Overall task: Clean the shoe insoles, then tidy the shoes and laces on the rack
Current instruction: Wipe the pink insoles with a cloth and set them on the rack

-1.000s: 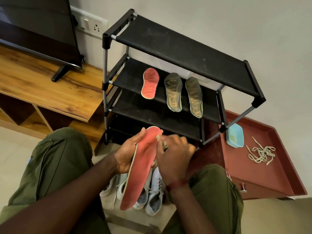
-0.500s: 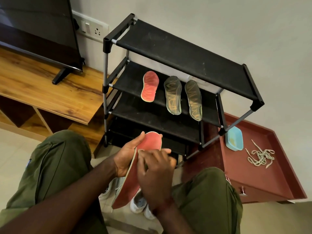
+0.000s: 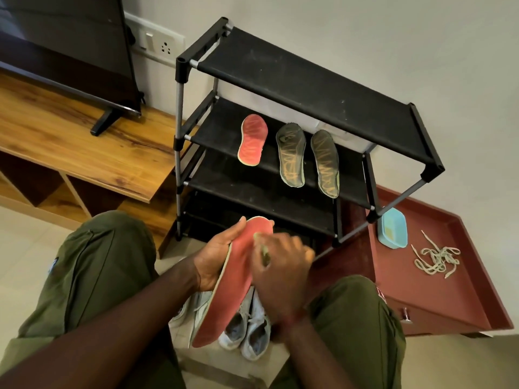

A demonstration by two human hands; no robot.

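Item one, far out to the left of your left hand: a television on a wooden cabinet, with a wall socket just behind it.

Item two, your left hand: fingers closed around the edge of a red insole, thumb up near its toe end, holding it tilted over your lap.

Item three, the red insole itself: toe pointing toward the rack, heel hanging down over the pale shoes on the floor between your knees.

Item four, your right hand: curled shut on a small greenish thing, pressed against the insole's face. The hand is blurred, so whether that thing is a cloth or a brush I cannot tell.

Item five, beyond both hands: the black shoe rack. On its second shelf lie a second red insole and, just to its right, two dark insoles side by side.

Item six, to the right of your right hand: a maroon tray-topped unit. On it sits a light blue dish near the rack's leg, and beyond that a loose tangle of pale laces, apart from the dish.
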